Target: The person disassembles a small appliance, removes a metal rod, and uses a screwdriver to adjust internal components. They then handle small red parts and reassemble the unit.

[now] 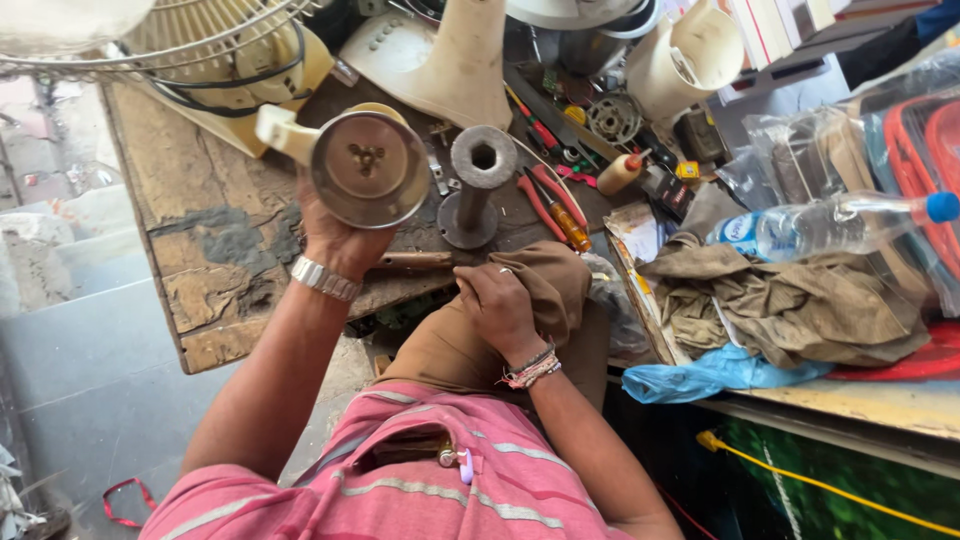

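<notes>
one-handed, left hand gripping steel mixer jar bottom-up over cluttered workbench; right hand resting loosely curled, empty, on knee; risking slipping, dropping onto metal stand.

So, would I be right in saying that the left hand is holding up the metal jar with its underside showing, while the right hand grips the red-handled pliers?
Not quite. In the head view the right hand rests on the person's knee, not on the red-handled pliers, which lie untouched on the workbench. The left hand does hold up the metal jar, underside showing.
</notes>
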